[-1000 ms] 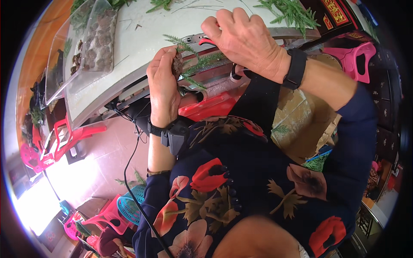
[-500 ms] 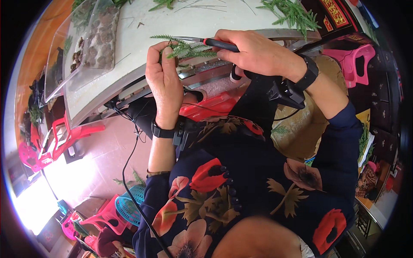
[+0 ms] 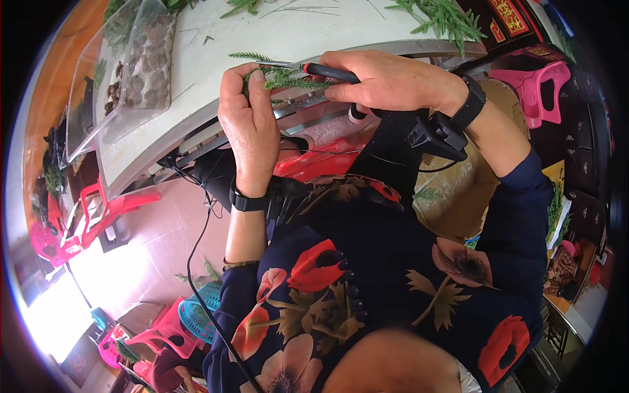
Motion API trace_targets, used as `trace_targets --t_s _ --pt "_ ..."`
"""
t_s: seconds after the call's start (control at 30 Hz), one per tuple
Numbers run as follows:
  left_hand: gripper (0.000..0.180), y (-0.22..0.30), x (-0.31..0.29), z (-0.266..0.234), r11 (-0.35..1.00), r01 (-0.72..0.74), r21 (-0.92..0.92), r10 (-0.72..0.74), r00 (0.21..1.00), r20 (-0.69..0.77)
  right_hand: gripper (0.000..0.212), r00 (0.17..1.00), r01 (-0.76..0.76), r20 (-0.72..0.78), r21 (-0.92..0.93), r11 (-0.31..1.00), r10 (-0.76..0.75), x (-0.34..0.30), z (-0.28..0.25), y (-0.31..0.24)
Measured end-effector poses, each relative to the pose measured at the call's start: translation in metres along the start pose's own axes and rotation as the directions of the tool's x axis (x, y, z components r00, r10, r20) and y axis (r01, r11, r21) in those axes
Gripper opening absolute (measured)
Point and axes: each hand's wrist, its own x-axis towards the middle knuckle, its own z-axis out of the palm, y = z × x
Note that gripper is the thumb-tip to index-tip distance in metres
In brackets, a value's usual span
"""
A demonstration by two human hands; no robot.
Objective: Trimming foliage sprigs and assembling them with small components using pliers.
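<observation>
Between the thumb and fingers of my left hand [image 3: 252, 131] is pinched a green needle-leaved sprig [image 3: 288, 80], held over the table's near edge. My right hand [image 3: 400, 82] is closed round a hand tool [image 3: 331, 72] with a black grip, a red accent and long, thin metal jaws. Those jaws lie across the sprig, close to my left fingertips. Whether they are closed on a stem I cannot tell. My left palm hides part of the sprig.
On the white table [image 3: 216, 62] stands a clear plastic box [image 3: 124, 85] with brown cones. More green sprigs [image 3: 445, 23] lie at the far right. A cardboard box [image 3: 472, 190], a pink stool [image 3: 540, 92] and a blue basket [image 3: 200, 311] are around me. A black cable [image 3: 196, 249] hangs at my left.
The tool and my right hand have shifted slightly left, and the metal jaws now reach nearer my left fingertips. My left hand still pinches the sprig.
</observation>
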Motion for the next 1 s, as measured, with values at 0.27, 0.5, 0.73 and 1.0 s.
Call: trace_targets --t_s 0.27,0.5,0.73,1.0 --pt "0.017 0.003 0.001 0.001 0.991 0.104 0.079 -0.111 0.99 0.09 0.041 0.991 0.109 -0.06 -0.173 0.979 -0.121 0.003 0.006 0.015" --pt "0.018 0.003 0.002 0.007 0.996 0.091 -0.02 -0.088 0.99 0.109 0.042 0.992 -0.05 0.11 -0.082 0.995 0.059 -0.004 -0.009 0.0" --pt "0.019 0.002 0.001 0.005 0.994 0.109 -0.02 -0.105 0.982 0.155 0.045 0.983 -0.068 0.161 -0.14 0.988 0.09 -0.004 -0.005 0.009" --pt "0.019 0.004 0.0 0.002 0.986 0.163 -0.028 -0.155 0.969 0.195 0.048 0.963 -0.137 0.216 -0.114 0.984 0.16 -0.004 -0.005 0.005"
